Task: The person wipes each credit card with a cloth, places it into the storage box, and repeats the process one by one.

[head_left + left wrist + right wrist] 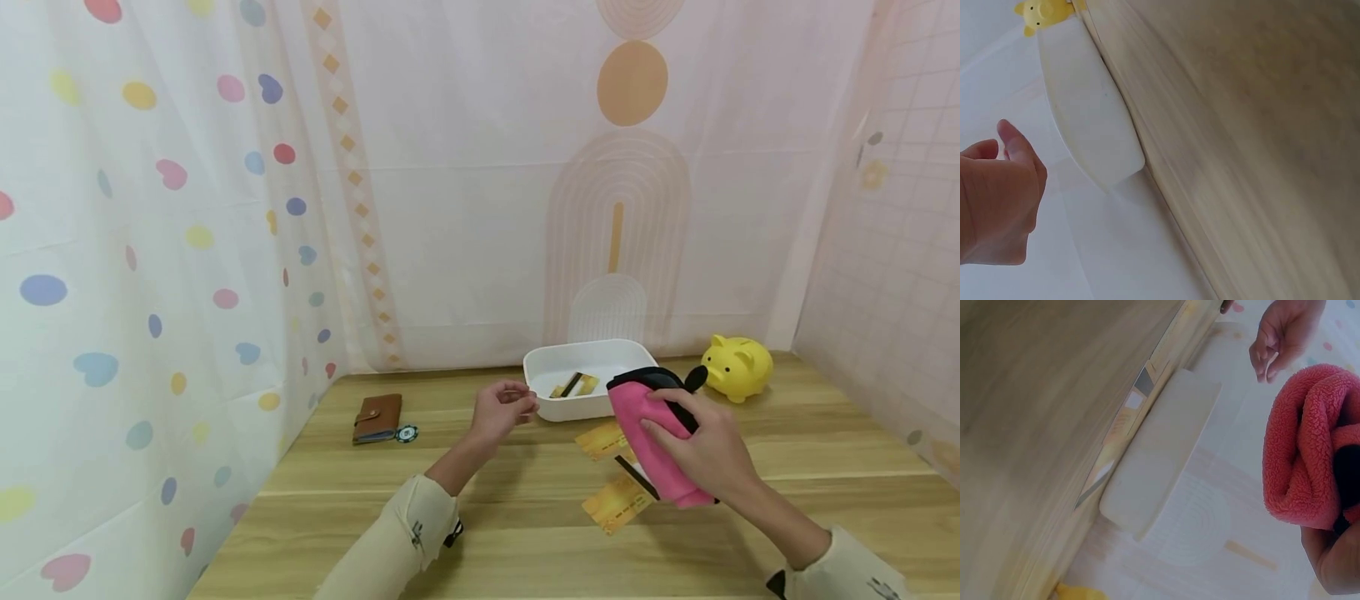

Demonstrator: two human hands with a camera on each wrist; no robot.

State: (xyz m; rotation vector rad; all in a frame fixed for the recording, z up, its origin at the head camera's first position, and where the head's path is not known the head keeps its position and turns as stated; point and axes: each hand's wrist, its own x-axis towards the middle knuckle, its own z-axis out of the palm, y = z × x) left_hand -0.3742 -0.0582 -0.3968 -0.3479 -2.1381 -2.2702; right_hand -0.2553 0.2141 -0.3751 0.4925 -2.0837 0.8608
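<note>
My right hand (716, 446) grips a pink fleecy pouch (651, 437) with black trim, holding it tilted above the table. In the right wrist view the pouch (1307, 447) shows its folded, fluffy side. My left hand (504, 411) hovers by the left end of a white tray (573, 408), fingers loosely bent, with nothing seen in them. The left wrist view shows this hand (1004, 194) apart from the tray (1091, 106). Gold bank cards (617, 502) lie below the pouch, which partly covers some of them. More gold cards (583, 384) lie inside the tray.
A yellow piggy bank (738, 368) stands right of the tray. At the table's left lie a brown wallet (378, 418) and a poker chip (407, 433). Patterned curtains (465, 208) surround the wooden table (525, 533).
</note>
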